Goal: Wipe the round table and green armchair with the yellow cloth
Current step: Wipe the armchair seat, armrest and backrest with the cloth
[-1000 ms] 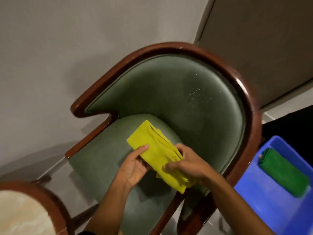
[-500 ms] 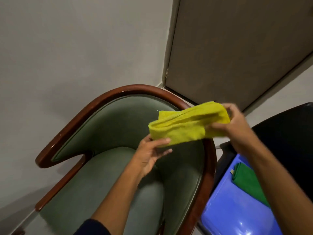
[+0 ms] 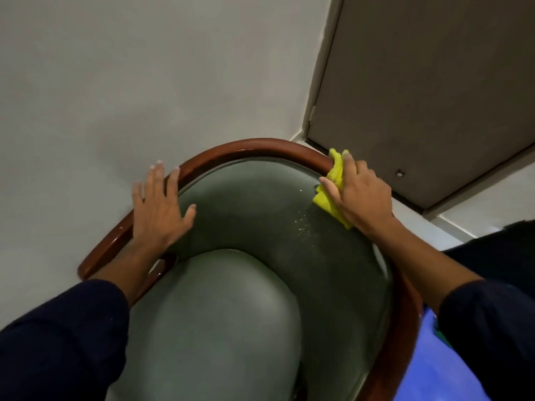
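The green armchair (image 3: 240,308) with a curved brown wooden rim fills the lower middle of the view. My right hand (image 3: 362,195) presses the folded yellow cloth (image 3: 328,198) against the right side of the backrest, over the wooden rim. The hand covers most of the cloth. My left hand (image 3: 157,206) lies flat on the left side of the rim with its fingers spread and holds nothing. A patch of pale specks marks the green backrest just below the cloth. The round table is out of view.
A grey wall (image 3: 144,82) stands close behind the chair. A beige door (image 3: 419,96) is at the upper right. A blue bin (image 3: 434,371) with a bit of green cloth sits at the lower right, beside a dark object (image 3: 492,253).
The cloth was held in the air by both hands. Now my right hand presses it on the chair's right rim and my left hand has let go and rests on the left rim.
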